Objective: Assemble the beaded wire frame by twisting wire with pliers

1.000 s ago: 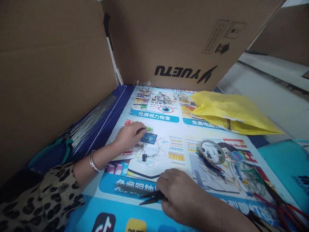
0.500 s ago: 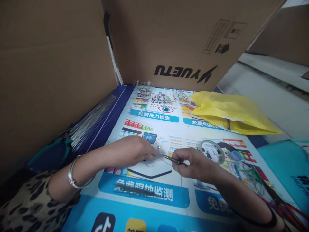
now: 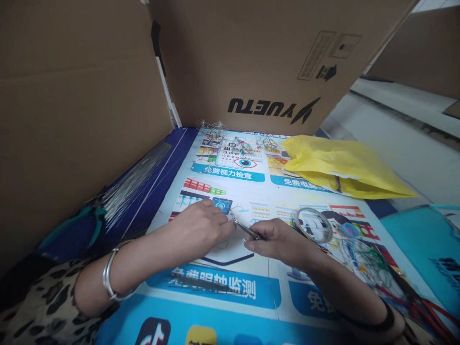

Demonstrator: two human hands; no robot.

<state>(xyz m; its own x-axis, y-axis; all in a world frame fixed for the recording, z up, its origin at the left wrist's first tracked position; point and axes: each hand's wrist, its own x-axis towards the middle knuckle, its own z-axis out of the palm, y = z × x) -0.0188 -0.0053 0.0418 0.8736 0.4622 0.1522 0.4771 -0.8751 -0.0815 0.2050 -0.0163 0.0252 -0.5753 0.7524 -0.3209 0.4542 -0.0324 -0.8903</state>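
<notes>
My left hand is closed in a pinch over the middle of the printed sheet, on a thin bent wire whose fine loop sticks out past the fingertips. Wrapped around slim metal pliers is my right hand. The pliers point up and left, and their tip meets the wire close to my left fingers. Most of their handles are hidden in my palm. How the jaws sit on the wire is too small to tell.
Straight wires lie in a bundle at left, by teal-handled pliers. Tangled wire pieces lie at the back. A clear tape roll, coloured wires and a yellow bag are at right. Cardboard walls the back.
The pliers' tip has moved slightly up and left, and my right hand has shifted left with it. My left hand has turned, showing more of its back.
</notes>
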